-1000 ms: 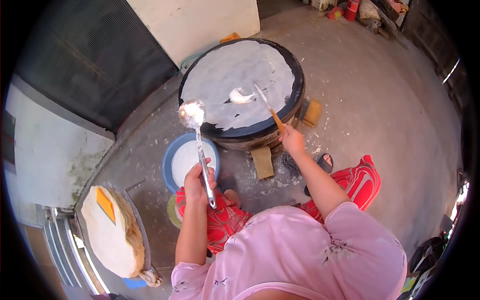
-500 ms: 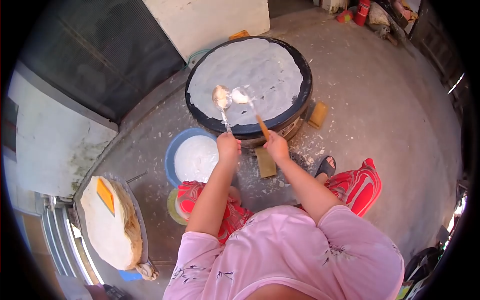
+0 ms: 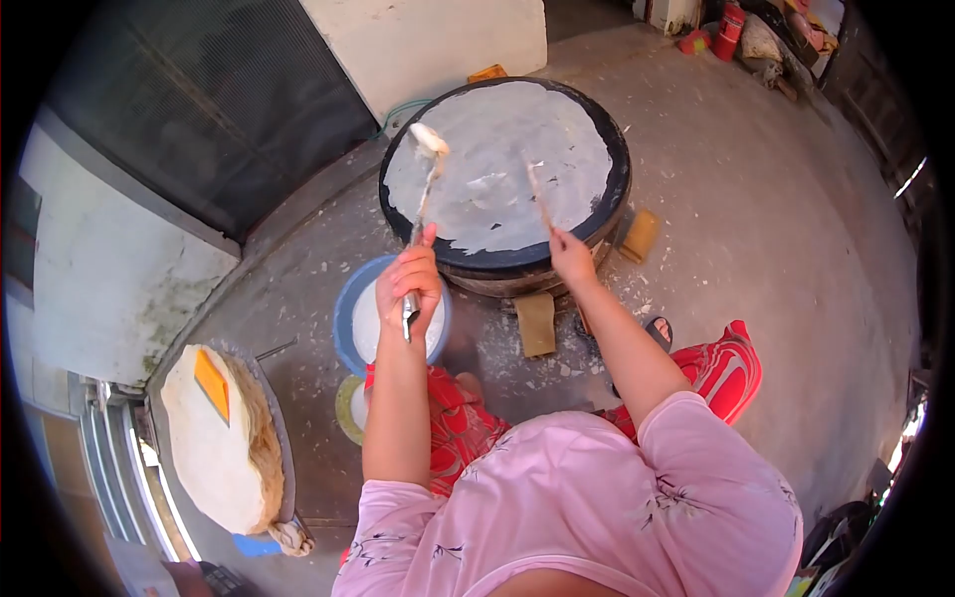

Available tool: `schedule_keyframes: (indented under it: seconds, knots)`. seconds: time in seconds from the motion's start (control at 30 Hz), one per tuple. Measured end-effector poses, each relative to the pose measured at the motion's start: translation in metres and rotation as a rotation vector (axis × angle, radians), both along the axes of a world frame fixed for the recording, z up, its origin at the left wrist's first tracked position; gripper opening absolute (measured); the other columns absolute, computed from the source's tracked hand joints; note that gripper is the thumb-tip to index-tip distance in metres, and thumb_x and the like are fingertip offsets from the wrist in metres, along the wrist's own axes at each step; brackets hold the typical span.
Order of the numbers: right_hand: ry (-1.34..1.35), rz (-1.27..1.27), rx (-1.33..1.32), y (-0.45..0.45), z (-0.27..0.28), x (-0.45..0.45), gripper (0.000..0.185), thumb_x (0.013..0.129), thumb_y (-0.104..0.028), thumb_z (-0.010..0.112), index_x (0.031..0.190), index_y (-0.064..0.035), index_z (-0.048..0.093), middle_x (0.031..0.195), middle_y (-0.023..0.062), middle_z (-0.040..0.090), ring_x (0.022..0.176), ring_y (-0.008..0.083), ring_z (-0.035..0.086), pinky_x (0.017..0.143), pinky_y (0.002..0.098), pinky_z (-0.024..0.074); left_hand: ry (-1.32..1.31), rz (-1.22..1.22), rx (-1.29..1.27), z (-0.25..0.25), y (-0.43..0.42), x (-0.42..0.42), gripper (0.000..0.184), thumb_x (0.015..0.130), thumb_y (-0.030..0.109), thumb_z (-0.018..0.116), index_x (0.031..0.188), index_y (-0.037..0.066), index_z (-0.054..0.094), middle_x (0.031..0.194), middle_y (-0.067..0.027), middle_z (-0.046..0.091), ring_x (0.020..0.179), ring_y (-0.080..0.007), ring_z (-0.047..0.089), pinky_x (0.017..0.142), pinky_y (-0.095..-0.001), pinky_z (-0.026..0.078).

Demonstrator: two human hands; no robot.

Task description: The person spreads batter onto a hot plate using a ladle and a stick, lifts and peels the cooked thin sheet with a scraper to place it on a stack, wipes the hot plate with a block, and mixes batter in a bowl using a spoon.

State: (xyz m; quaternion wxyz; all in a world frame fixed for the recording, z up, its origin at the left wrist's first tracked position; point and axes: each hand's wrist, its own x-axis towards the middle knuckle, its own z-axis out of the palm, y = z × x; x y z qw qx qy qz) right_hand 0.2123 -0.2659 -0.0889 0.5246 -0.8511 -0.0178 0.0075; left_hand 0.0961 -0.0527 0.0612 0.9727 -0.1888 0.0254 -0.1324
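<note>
A large round griddle (image 3: 620, 149) has a thin, pale layer of batter (image 3: 497, 149) over most of its top. My left hand (image 3: 413, 277) is wrapped round the metal handle of a ladle (image 3: 426, 199), whose batter-coated bowl is raised over the griddle's left part. My right hand (image 3: 571, 257), at the griddle's near right edge, grips a thin wooden-handled spreader (image 3: 540, 197). Its whitish far end is over the batter; whether it touches is unclear. Below my left hand is a blue basin (image 3: 344, 323) of white batter.
To the left, a stack of large flat pancakes (image 3: 214, 458) carries an orange-yellow scraper (image 3: 212, 386). Yellowish blocks (image 3: 536, 325) sit by the griddle's base. A green-rimmed bowl (image 3: 348, 410) is beside my left leg. A red extinguisher (image 3: 729, 30) stands at the far right.
My left hand has risen and turned over, swinging the ladle up and left. The right-hand spreader has moved right, away from the ladle. The view has shifted slightly.
</note>
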Motion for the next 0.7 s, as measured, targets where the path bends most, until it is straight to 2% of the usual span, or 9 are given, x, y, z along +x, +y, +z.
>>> schedule_keyframes:
  seconds: [0.1, 0.17, 0.3, 0.37, 0.43, 0.53, 0.63, 0.67, 0.7]
  knots:
    - [0.031, 0.499, -0.025, 0.014, -0.017, -0.038, 0.029, 0.083, -0.022, 0.051, 0.109, -0.0135, 0.058, 0.093, 0.0181, 0.061, 0.089, 0.0303, 0.058, 0.080, 0.0330, 0.0441, -0.066, 0.020, 0.009, 0.012, 0.022, -0.016, 0.039, 0.089, 0.004, 0.028, 0.124, -0.013, 0.028, 0.067, -0.0048, 0.043, 0.046, -0.0107, 0.043, 0.038, -0.0229, 0.039]
    - [0.063, 0.547, -0.067, 0.007, 0.007, -0.046, 0.030, 0.083, -0.020, 0.050, 0.111, -0.0100, 0.056, 0.095, 0.0173, 0.062, 0.089, 0.0275, 0.059, 0.080, 0.0311, 0.0440, -0.029, 0.059, 0.135, 0.017, 0.044, -0.036, 0.039, 0.089, 0.008, 0.032, 0.122, -0.013, 0.032, 0.069, -0.0051, 0.043, 0.047, -0.0102, 0.039, 0.038, -0.0225, 0.035]
    - [0.075, -0.185, 0.318, -0.042, -0.016, -0.004, 0.032, 0.086, -0.018, 0.048, 0.112, -0.0005, 0.054, 0.100, 0.0153, 0.062, 0.088, 0.0165, 0.059, 0.077, 0.0266, 0.0443, 0.189, 0.128, 0.412, -0.005, 0.097, -0.086, 0.037, 0.090, 0.013, 0.032, 0.117, -0.012, 0.038, 0.069, -0.0047, 0.042, 0.049, -0.0088, 0.039, 0.039, -0.0217, 0.033]
    - [0.052, -0.197, 0.286, -0.051, -0.016, -0.017, 0.033, 0.085, -0.020, 0.050, 0.114, -0.0033, 0.053, 0.099, 0.0147, 0.062, 0.086, 0.0182, 0.060, 0.077, 0.0276, 0.0450, 0.339, 0.125, 0.502, -0.033, 0.123, -0.106, 0.035, 0.090, 0.014, 0.033, 0.114, -0.011, 0.039, 0.070, -0.0048, 0.043, 0.049, -0.0089, 0.039, 0.039, -0.0215, 0.034]
    - [0.106, 0.362, -0.252, -0.032, 0.016, -0.059, 0.037, 0.083, -0.021, 0.052, 0.119, -0.0087, 0.051, 0.100, 0.0129, 0.062, 0.087, 0.0195, 0.061, 0.076, 0.0297, 0.0460, 0.487, 0.129, 0.585, -0.065, 0.143, -0.115, 0.034, 0.090, 0.015, 0.033, 0.112, -0.010, 0.041, 0.071, -0.0048, 0.044, 0.049, -0.0090, 0.040, 0.039, -0.0213, 0.034]
    - [0.225, 0.729, -0.275, -0.021, 0.054, -0.080, 0.042, 0.081, -0.017, 0.055, 0.122, -0.0145, 0.048, 0.101, 0.0102, 0.062, 0.086, 0.0202, 0.061, 0.078, 0.0312, 0.0457, 0.762, 0.094, 0.666, -0.125, 0.166, -0.122, 0.034, 0.090, 0.018, 0.034, 0.109, -0.010, 0.042, 0.074, -0.0061, 0.047, 0.048, -0.0095, 0.041, 0.038, -0.0206, 0.034]
    - [0.121, 0.395, 0.026, -0.038, 0.024, -0.064, 0.046, 0.080, -0.009, 0.054, 0.125, -0.0154, 0.046, 0.097, 0.0088, 0.063, 0.072, 0.0170, 0.061, 0.067, 0.0293, 0.0489, 0.751, 0.035, 0.599, -0.210, 0.186, -0.132, 0.032, 0.090, 0.019, 0.034, 0.106, -0.008, 0.043, 0.075, -0.0077, 0.049, 0.055, -0.0139, 0.045, 0.045, -0.0239, 0.040]
    - [0.402, 0.312, 0.179, -0.046, 0.038, -0.061, 0.052, 0.080, 0.000, 0.050, 0.129, -0.0145, 0.040, 0.092, 0.0083, 0.060, 0.056, 0.0122, 0.057, 0.050, 0.0249, 0.0474, 0.809, 0.137, 0.872, -0.242, 0.190, -0.134, 0.031, 0.090, 0.019, 0.035, 0.105, -0.006, 0.044, 0.077, -0.0090, 0.050, 0.062, -0.0171, 0.048, 0.053, -0.0271, 0.043]
    - [0.400, 0.303, 0.176, -0.053, 0.036, -0.061, 0.052, 0.080, 0.000, 0.050, 0.129, -0.0145, 0.040, 0.092, 0.0083, 0.060, 0.056, 0.0122, 0.057, 0.050, 0.0249, 0.0474, 0.855, 0.241, 1.144, -0.257, 0.189, -0.133, 0.030, 0.089, 0.019, 0.035, 0.105, -0.004, 0.045, 0.080, -0.0103, 0.052, 0.068, -0.0203, 0.051, 0.061, -0.0303, 0.046]
